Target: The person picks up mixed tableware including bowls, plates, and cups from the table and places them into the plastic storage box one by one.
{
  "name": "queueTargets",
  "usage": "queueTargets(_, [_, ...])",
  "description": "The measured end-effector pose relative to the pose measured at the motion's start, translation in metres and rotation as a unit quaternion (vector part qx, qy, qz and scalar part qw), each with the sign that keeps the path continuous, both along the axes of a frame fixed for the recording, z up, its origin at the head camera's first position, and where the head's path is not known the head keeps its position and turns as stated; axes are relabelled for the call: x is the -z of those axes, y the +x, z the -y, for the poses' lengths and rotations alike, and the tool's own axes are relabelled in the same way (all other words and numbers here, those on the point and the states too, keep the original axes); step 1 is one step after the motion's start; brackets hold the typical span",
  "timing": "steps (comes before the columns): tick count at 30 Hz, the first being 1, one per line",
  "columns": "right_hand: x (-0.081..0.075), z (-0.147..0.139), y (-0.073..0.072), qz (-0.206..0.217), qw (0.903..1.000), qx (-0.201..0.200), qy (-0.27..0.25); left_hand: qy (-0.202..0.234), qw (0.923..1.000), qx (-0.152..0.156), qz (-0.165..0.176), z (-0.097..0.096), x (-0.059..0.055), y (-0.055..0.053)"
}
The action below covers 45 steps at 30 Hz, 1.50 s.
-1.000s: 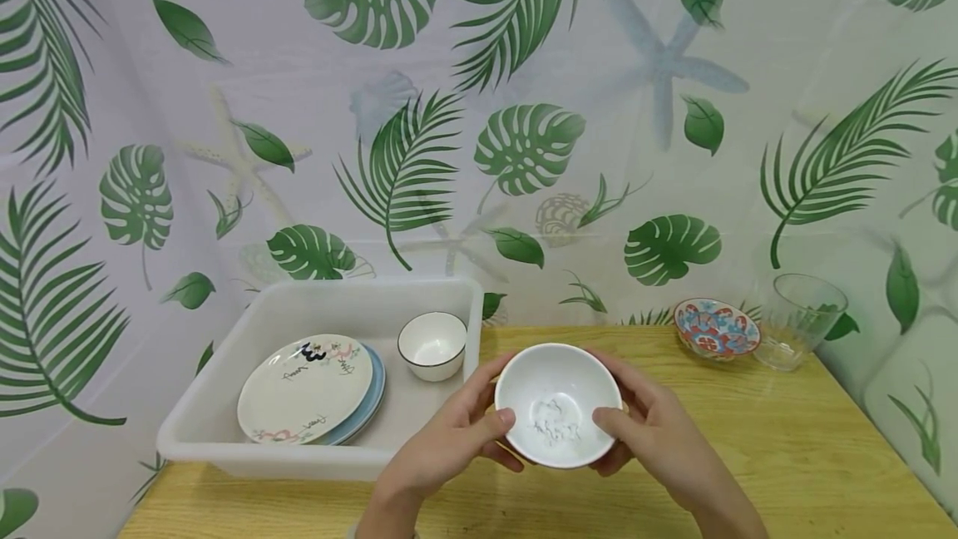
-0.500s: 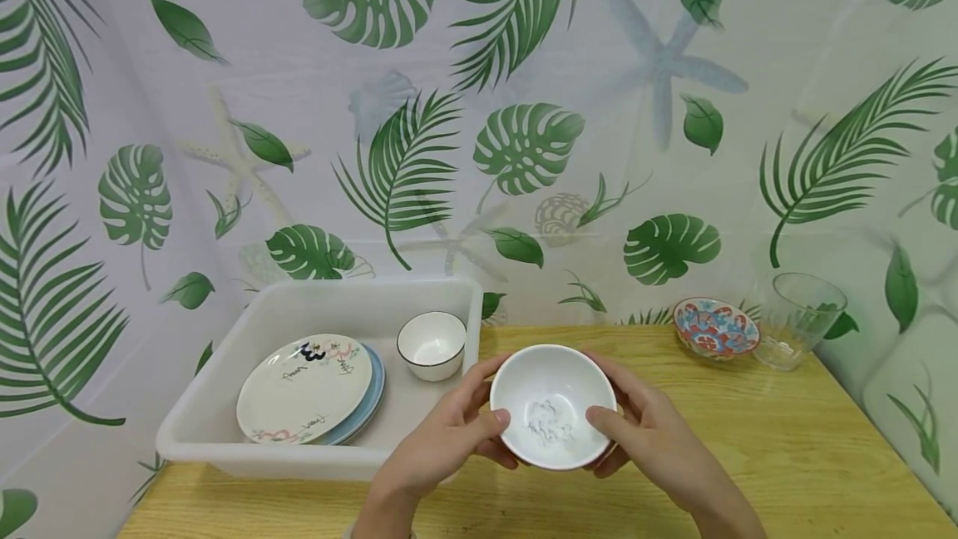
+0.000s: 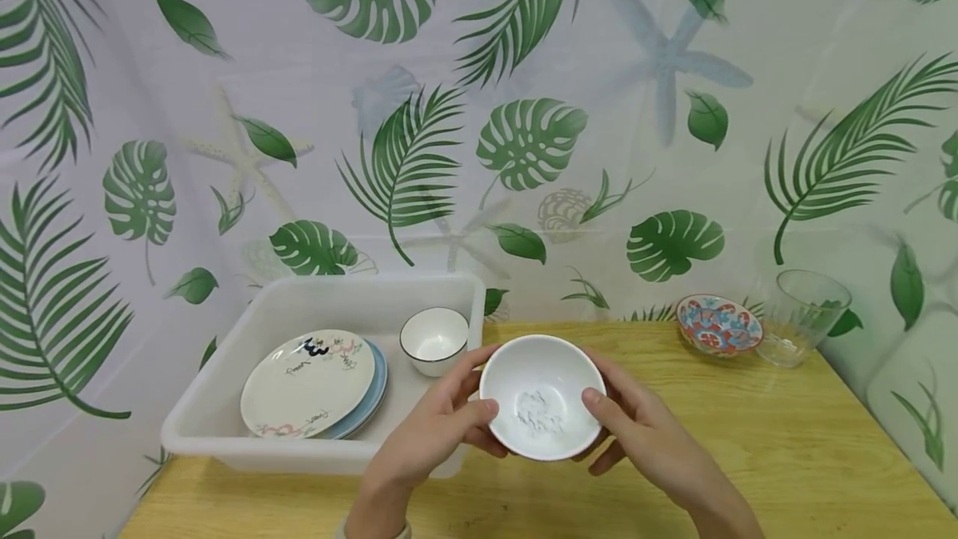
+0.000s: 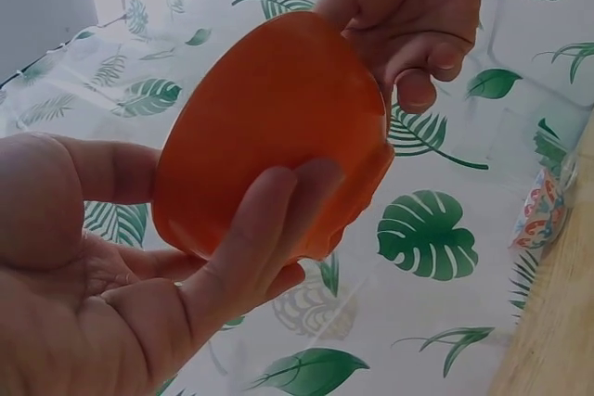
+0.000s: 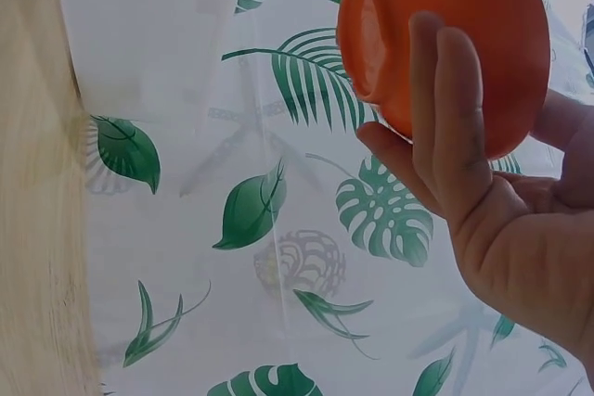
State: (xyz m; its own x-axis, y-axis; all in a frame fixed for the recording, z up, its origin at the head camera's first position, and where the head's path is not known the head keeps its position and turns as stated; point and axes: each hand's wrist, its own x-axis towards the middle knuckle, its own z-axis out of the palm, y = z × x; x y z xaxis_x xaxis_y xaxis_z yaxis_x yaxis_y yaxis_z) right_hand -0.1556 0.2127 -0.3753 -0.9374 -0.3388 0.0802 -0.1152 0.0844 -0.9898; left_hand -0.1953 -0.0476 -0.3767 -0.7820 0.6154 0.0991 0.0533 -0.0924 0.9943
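Between my two hands I hold a bowl (image 3: 540,389), white inside and tilted so its inside faces the head camera. Its outside is plain orange, as the wrist views show on the bowl (image 4: 269,118). My left hand (image 3: 430,431) grips the left side, thumb over the rim and fingers behind. On the opposite side my right hand (image 3: 647,431) grips it the same way, its fingers (image 5: 458,118) lying along the orange wall near the foot ring. Grey marks or reflections show on the bowl's inner bottom. Left of the bowl stands a white plastic tub (image 3: 299,447).
In the tub lie a patterned cream plate (image 3: 310,385) overlapping blue plates (image 3: 374,393), and a small dark-rimmed white bowl (image 3: 434,338). At the wooden table's (image 3: 793,447) back right sit a red-and-blue patterned bowl (image 3: 718,325) and a clear glass (image 3: 804,318). A leaf-print curtain (image 3: 524,65) hangs behind.
The held bowl has shifted slightly left and up in the head view, with both hands moving along with it. Some right-hand fingers now show lower beside the bowl. The tub and its dishes stay put.
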Motion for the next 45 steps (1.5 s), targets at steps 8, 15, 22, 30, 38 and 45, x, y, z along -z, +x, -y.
queueTargets(8, [-0.001, 0.005, -0.002, 0.025, 0.9997, -0.004, -0.002, 0.015, 0.9997, -0.017, -0.007, 0.008, -0.005, -0.003])
queueTargets(15, [0.007, 0.015, -0.006, 0.020, 0.9997, -0.012, 0.002, 0.013, 0.9993, -0.033, -0.009, 0.020, -0.006, -0.010])
queueTargets(22, [0.018, 0.032, -0.006, 0.020, 0.9991, -0.017, 0.034, -0.014, 0.9975, -0.066, -0.019, 0.036, -0.017, -0.028])
queueTargets(30, [0.034, 0.066, -0.003, 0.037, 0.9989, -0.020, 0.019, -0.038, 0.9935, -0.107, -0.011, 0.055, -0.033, -0.058])
queueTargets(38, [0.052, 0.094, 0.002, 0.019, 0.9995, -0.024, 0.011, -0.057, 0.9925, -0.107, 0.015, 0.063, -0.036, -0.092])
queueTargets(45, [0.063, 0.106, 0.005, -0.017, 0.9986, -0.043, 0.028, -0.079, 0.9901, -0.108, 0.043, 0.061, -0.032, -0.115])
